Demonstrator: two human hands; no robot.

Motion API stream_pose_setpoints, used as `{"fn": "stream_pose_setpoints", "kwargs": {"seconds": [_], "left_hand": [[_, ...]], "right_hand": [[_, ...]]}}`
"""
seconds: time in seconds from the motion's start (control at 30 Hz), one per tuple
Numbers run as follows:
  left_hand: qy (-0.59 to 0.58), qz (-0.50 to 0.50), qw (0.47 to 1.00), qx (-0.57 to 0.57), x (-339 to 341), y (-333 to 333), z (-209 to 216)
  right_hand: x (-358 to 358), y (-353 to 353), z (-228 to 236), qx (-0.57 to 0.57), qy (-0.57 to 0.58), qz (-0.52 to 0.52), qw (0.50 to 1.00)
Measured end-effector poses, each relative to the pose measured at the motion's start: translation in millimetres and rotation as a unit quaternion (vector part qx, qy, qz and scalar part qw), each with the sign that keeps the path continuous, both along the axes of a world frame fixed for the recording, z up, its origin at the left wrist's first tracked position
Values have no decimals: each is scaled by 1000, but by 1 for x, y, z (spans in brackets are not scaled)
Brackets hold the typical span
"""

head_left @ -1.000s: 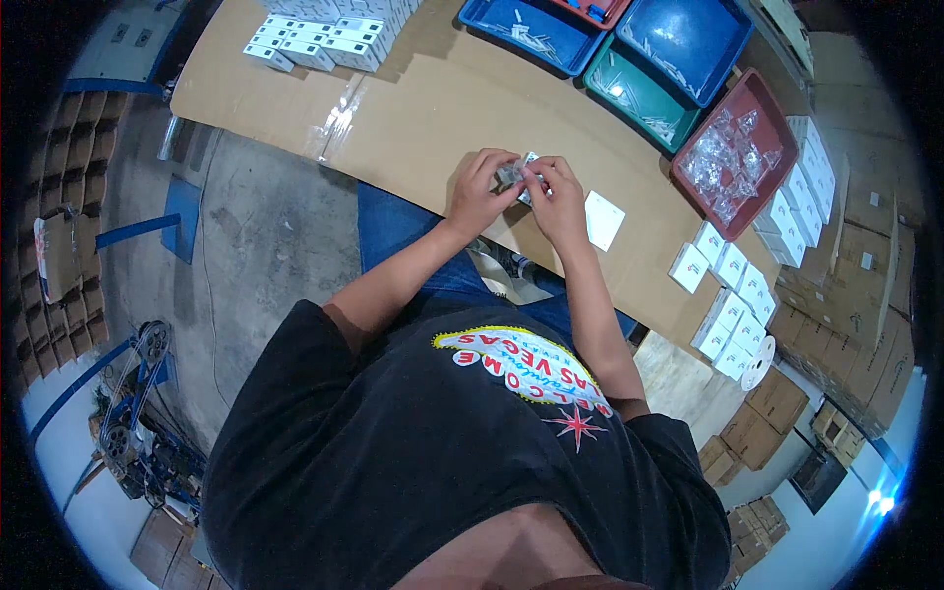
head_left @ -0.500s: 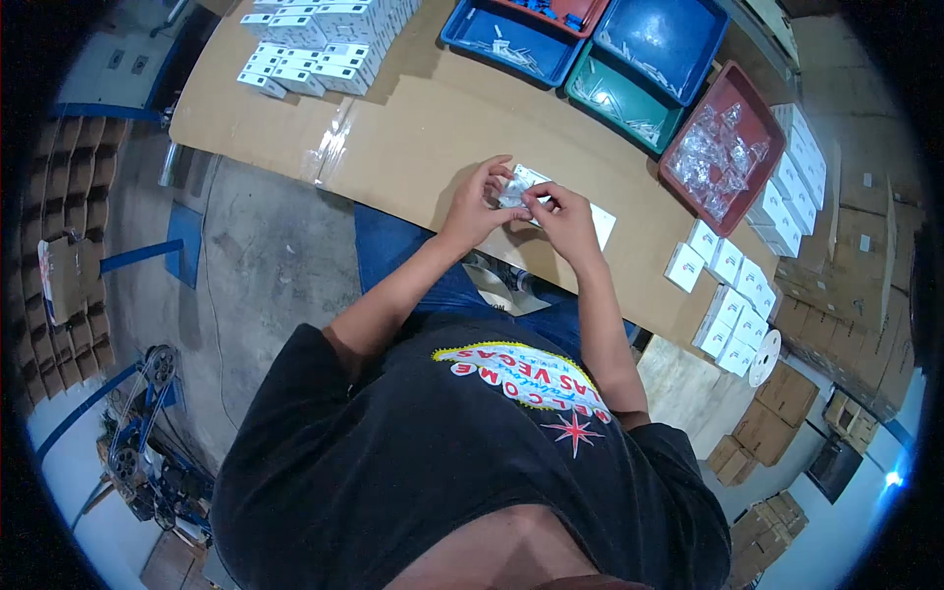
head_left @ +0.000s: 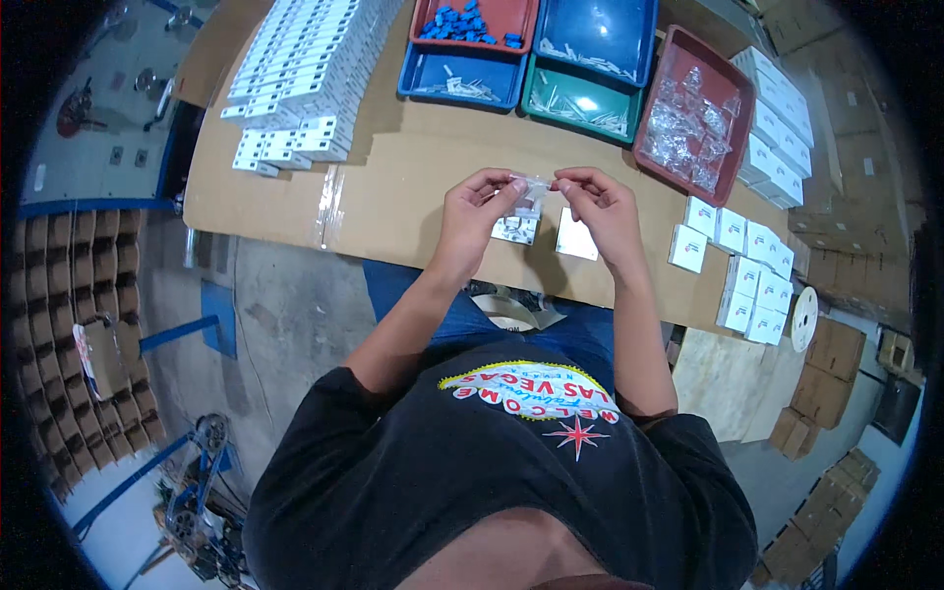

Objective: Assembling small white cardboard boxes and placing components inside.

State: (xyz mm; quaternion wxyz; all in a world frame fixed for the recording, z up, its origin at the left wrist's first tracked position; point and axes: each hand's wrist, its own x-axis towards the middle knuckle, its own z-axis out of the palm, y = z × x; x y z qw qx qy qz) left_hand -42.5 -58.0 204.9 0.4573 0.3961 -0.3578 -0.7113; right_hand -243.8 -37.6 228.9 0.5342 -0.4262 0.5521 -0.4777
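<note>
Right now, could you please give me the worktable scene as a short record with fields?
Left hand: fingers pinching a small clear plastic bag
Right hand: fingers at the bag's right edge, grip unclear
Near the hands: printed white item and plain white square piece, on the brown tabletop
Far trays: red tray with blue pieces; two blue trays and a green tray with slim white pieces
Right tray: larger red tray with clear packets
Far left: stacked white boxes
Right: small white boxes

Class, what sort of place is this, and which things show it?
Probably a packing or assembly workshop: brown cartons, a red tray of clear plastic packets and a large stack of white boxes suggest it.
</note>
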Motion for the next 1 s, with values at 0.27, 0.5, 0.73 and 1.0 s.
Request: {"fn": "stream_pose_setpoints", "kwargs": {"seconds": [0.27,0.5,0.73,1.0], "left_hand": [[-8,16,998,-56,-21,8,39],[-22,15,993,-119,-33,14,56],[-58,3,985,-163,-42,19,73],[-56,9,983,-174,-46,23,82]], "right_hand": [[3,18,24,-54,-52,-31,997],[-6,26,31,-108,-61,-49,991],[-12,34,48,-153,-62,-78,983],[-14,40,47,-209,-36,-89,973]]}}
